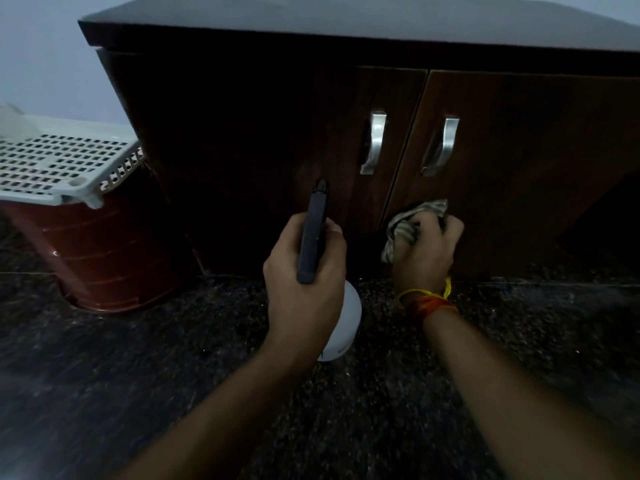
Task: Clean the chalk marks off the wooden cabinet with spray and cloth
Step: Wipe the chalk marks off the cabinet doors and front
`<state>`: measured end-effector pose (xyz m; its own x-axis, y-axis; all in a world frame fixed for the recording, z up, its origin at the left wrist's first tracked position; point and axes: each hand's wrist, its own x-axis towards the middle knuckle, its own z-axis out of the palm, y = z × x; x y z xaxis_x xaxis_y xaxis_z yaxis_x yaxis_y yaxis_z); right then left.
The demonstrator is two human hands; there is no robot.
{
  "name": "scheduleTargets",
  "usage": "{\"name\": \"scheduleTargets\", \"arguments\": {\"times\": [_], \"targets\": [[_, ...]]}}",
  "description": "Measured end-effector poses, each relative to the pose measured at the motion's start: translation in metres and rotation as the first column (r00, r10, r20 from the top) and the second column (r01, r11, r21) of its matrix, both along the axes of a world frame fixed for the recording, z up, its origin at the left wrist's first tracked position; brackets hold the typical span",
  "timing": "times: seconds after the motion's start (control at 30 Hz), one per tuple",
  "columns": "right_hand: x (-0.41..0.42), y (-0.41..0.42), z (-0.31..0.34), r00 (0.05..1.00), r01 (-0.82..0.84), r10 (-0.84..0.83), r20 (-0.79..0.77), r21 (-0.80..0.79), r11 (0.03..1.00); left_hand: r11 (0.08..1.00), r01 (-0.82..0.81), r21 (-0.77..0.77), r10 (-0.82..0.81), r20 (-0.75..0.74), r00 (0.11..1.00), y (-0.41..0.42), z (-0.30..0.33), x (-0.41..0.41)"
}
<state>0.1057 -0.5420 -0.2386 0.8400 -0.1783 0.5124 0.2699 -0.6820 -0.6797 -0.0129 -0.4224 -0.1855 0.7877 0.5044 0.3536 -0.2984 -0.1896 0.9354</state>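
A dark wooden cabinet (519, 140) with two doors and two metal handles (375, 143) stands in front of me on the floor. My left hand (304, 282) grips a spray bottle (341, 323) with a white body and a dark head, its nozzle pointing at the left door. My right hand (427, 251) holds a crumpled striped cloth (405, 226) and presses it against the lower part of the right door, near the gap between the doors. No chalk marks show in the dim light.
A reddish-brown plastic basket (110, 251) with a white perforated lid (59, 161) stands on the floor to the left, right beside the cabinet. The floor (173, 375) is dark speckled stone. A pale wall is behind.
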Motion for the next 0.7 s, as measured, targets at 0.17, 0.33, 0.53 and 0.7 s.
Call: {"name": "scheduleTargets", "arguments": {"times": [0.17, 0.33, 0.53, 0.7], "targets": [[0.004, 0.01, 0.039, 0.981, 0.03, -0.062, 0.182, 0.176, 0.984, 1.0, 0.023, 0.01, -0.023, -0.009, 1.0, -0.001, 0.002, -0.002], [0.002, 0.011, 0.024, 0.996, 0.038, -0.047, 0.081, 0.103, 0.994, 1.0, 0.028, 0.013, -0.028, -0.019, 0.999, -0.005, 0.002, -0.004], [0.003, 0.007, -0.011, 0.992, 0.034, -0.025, -0.127, 0.069, 0.997, 0.999, 0.032, 0.016, -0.031, -0.058, 0.998, 0.003, 0.002, -0.005], [0.002, 0.006, -0.006, 0.989, 0.013, 0.004, -0.145, 0.113, 0.993, 0.999, 0.034, 0.02, -0.032, -0.101, 0.994, 0.002, 0.01, 0.002]]}}
